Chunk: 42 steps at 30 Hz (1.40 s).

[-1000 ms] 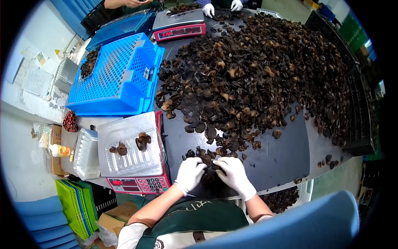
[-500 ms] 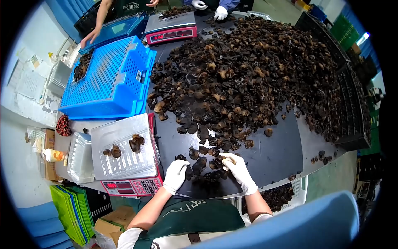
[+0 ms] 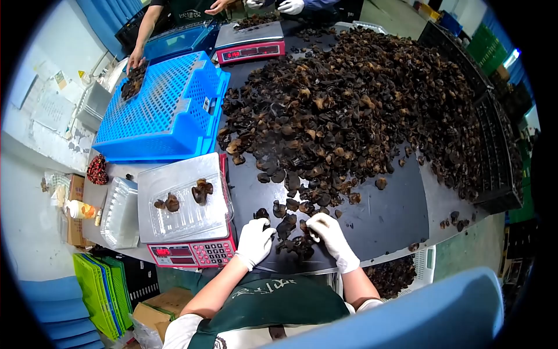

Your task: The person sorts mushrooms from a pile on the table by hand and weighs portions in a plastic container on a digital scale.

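Observation:
Dried-looking dark brown wood ear mushrooms [image 3: 285, 225] lie in a small group on the dark tabletop between my white-gloved hands. My right hand [image 3: 330, 234] pinches a wood ear mushroom [image 3: 306, 228] at the group's right side; its fingertips are partly hidden. At the left side is my left hand [image 3: 254, 239], fingers drawn together, with one dark piece [image 3: 261, 213] just beyond them. What those fingers hold, if anything, is hidden. Left of that hand, a red-framed scale [image 3: 192, 253] carries a clear plastic tray [image 3: 180, 221] with a few mushrooms in it.
A large heap of mushrooms [image 3: 349, 110] covers the table's far side, bordered by black crates [image 3: 494, 151] on the right. An upturned blue basket [image 3: 157, 110] and second scale [image 3: 250, 51] stand far left. Stacked clear trays [image 3: 120, 212] sit beside the near scale. Co-workers stand opposite.
The whole view has shifted slightly rightward. My right fingers have curled in closer over the mushrooms. Across the table, a co-worker's bare hand now touches the filled tray, and gloved hands have drawn back.

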Tool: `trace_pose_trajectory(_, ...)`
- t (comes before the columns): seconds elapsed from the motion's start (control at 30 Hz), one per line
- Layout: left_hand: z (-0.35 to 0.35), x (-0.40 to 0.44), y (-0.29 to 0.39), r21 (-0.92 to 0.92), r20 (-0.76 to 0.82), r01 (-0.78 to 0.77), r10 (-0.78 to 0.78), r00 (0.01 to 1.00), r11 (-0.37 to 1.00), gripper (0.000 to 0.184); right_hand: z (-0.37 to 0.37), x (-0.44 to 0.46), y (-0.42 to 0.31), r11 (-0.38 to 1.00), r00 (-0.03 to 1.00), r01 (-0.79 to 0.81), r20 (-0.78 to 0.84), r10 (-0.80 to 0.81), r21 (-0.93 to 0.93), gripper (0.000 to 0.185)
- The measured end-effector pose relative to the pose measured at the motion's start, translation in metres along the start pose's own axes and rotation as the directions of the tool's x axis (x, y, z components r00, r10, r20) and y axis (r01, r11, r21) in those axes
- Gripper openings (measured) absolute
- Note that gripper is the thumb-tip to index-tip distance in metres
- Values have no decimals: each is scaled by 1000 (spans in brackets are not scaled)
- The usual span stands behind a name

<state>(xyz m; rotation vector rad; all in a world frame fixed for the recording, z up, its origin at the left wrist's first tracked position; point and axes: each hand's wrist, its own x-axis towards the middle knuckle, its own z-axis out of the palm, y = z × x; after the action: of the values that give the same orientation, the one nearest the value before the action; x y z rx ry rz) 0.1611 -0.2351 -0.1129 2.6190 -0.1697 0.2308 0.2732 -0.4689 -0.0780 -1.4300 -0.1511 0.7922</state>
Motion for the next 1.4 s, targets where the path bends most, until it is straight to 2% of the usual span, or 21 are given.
trace_pose_trajectory(0.1, -6, 0, 19, 122, 39, 4, -8, 999, 993, 25, 25, 7, 10, 739, 909, 383, 85, -407, -554, 9)
trace_pose_trajectory(0.23, 7, 0, 21, 182, -14, 21, -19, 1000, 983, 25, 42, 12, 24, 88, 842, 422, 354, -408, -902, 23)
trace_pose_trajectory(0.43, 8, 4, 20, 165, -95, -38, 54, 994, 986, 19, 48, 20, 28, 44, 847, 405, 357, -394, -913, 20)
trace_pose_trajectory(0.53, -7, 15, 31, 69, -211, -41, 55, 976, 997, 16, 44, 12, 13, 223, 745, 461, 239, -623, -859, 14)
trace_pose_trajectory(0.6, -18, 26, 43, 6, -329, -42, 41, 943, 999, 15, 32, 5, 3, 662, 857, 421, 33, -514, -620, 15)
trace_pose_trajectory(0.67, -24, 37, 57, -76, -333, -119, 87, 939, 990, 15, 19, -5, -3, 990, 991, 123, -39, -125, -66, 20)
trace_pose_trajectory(0.7, -27, 43, 65, -151, -343, -191, 130, 930, 970, 16, 20, -10, -7, 862, 999, -28, 36, 11, 506, 24)
trace_pose_trajectory(0.73, -31, 51, 76, -178, -292, -232, 174, 940, 956, 17, 12, -10, 2, 756, 981, -117, 195, -15, 644, 24)
trace_pose_trajectory(0.8, -25, 55, 83, -212, -315, -302, 228, 921, 929, 17, -6, -14, 20, 552, 935, -289, 355, -15, 782, 25)
trace_pose_trajectory(0.9, -19, 60, 74, -319, -345, -216, 99, 933, 923, 14, -53, -42, 1, 515, 948, -230, 309, -72, 826, 29)
trace_pose_trajectory(0.97, -24, 69, 52, -242, -287, -111, 39, 957, 964, 16, -73, -63, -20, 273, 716, -102, 261, -647, 956, 37)
trace_pose_trajectory(1.0, -19, 75, 40, -231, -296, -60, -11, 955, 971, 17, -83, -68, -33, 183, 446, -111, 213, -869, 977, 42)
trace_pose_trajectory(1.03, -10, 82, 27, -219, -309, -13, -57, 950, 976, 19, -93, -60, -49, 220, 9, -80, 222, -975, 972, 48)
trace_pose_trajectory(1.07, 0, 91, 14, -215, -347, -26, -51, 936, 976, 21, -102, -68, -52, 240, 153, 49, 230, -961, 970, 52)
trace_pose_trajectory(1.13, 14, 107, 0, -122, -303, -21, -17, 953, 992, 33, -104, -62, -54, 304, 408, 296, 167, -897, 906, 54)
trace_pose_trajectory(1.17, 17, 116, -4, -65, -286, -51, 30, 958, 997, 39, -83, -70, -52, 392, 789, 477, -186, -586, 787, 54)
trace_pose_trajectory(1.2, 24, 120, -8, 7, -219, -40, 40, 975, 999, 50, -73, -52, -50, 486, 844, 464, -203, -496, 741, 45)
trace_pose_trajectory(1.23, 24, 126, -7, 43, -89, 18, -14, 996, 999, 54, -67, -39, -52, 883, 890, 421, -281, -358, 209, 29)
trace_pose_trajectory(1.27, 28, 126, -6, 141, -30, 39, -35, 999, 989, 55, -47, -29, -61, 956, 902, 227, -331, -278, -186, 15)
trace_pose_trajectory(1.33, 41, 121, -15, 261, 71, 57, -78, 994, 964, 57, -21, 4, -46, 869, 872, 230, -303, -384, -439, 6)
trace_pose_trajectory(1.4, 37, 113, -15, 217, 18, 36, -41, 999, 976, 48, -14, 45, -15, 534, 683, 455, -106, -723, -713, 12)
